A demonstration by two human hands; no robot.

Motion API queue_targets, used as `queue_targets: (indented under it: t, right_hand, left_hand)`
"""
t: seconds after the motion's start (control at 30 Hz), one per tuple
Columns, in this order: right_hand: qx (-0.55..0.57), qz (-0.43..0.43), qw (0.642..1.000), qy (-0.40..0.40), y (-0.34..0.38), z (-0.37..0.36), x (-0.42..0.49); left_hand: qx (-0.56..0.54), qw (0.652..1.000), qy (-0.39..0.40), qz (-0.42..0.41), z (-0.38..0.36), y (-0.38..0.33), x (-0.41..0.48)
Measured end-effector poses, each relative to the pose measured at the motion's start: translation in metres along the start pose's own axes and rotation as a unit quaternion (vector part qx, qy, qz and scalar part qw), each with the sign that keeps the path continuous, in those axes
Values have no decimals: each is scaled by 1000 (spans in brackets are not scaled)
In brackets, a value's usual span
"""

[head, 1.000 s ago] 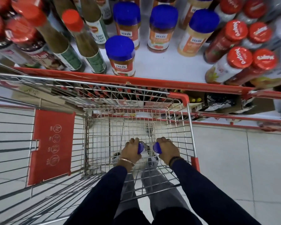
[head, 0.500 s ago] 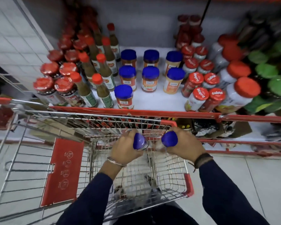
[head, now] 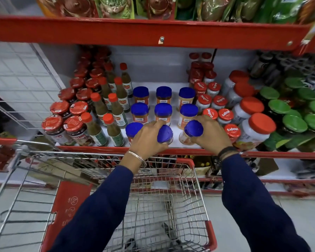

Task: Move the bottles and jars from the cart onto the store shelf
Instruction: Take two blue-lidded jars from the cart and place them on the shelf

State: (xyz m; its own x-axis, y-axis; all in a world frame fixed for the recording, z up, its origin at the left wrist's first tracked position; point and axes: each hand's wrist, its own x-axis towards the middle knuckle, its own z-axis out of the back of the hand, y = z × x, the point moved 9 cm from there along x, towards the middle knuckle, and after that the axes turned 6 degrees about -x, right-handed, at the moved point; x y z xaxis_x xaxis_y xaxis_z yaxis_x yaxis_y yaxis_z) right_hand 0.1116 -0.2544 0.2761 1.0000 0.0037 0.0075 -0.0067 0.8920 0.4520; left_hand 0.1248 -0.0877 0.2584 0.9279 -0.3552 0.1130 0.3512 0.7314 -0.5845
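Now, from the head camera, each hand holds one jar with a blue lid at the front edge of the shelf (head: pixel 102 148). The left hand (head: pixel 147 137) is closed around the left jar (head: pixel 165 134), and the right hand (head: pixel 210 133) is closed around the right jar (head: pixel 192 131). Both jars lean a bit, lids toward the camera. Two open spots lie right under them, beside the front jar (head: pixel 133 129). Each hand is nearest its own spot. The cart (head: pixel 191 161) sits below.

"Mapro" is showing on the small red lids (head: pixel 204 99), "VEEBA" is sitting on the blue-lidded jars' labels (head: pixel 139 120), and "Green Chilli Sauce" is reading off a bottle (head: pixel 120 118).
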Motion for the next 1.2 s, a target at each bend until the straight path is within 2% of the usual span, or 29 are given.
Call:
queue_targets:
  t: [0.13,0.37,0.73,0.83,0.9,1.0,1.1,1.2]
  right_hand:
    - [-20,-5,1000,20,-11,-15,23]
    - [-51,10,993,102,-18,-48,41]
    - [-102,-5,986,135,-23,-63,44]
    - [-132,-24,985,110,-22,-60,33]
    - [-125,-19,991,43,-10,-50,20]
    - [-4,33,998,-60,30,-38,-7]
    - [123,76,989,-34,77,-55,-23]
    - [157,90,983,-5,106,-74,-15]
  left_hand:
    - [6,1000,21,-3,-16,5,23]
    - [26,997,69,7,-39,23,42]
    - [-3,994,109,14,-49,35,41]
    - [21,998,66,10,-35,31,26]
    - [38,999,23,-2,-17,29,7]
    - [9,998,-51,-26,14,34,-30]
    - [-42,989,-137,-34,50,56,-65]
    - [-109,966,-232,-21,84,88,-73]
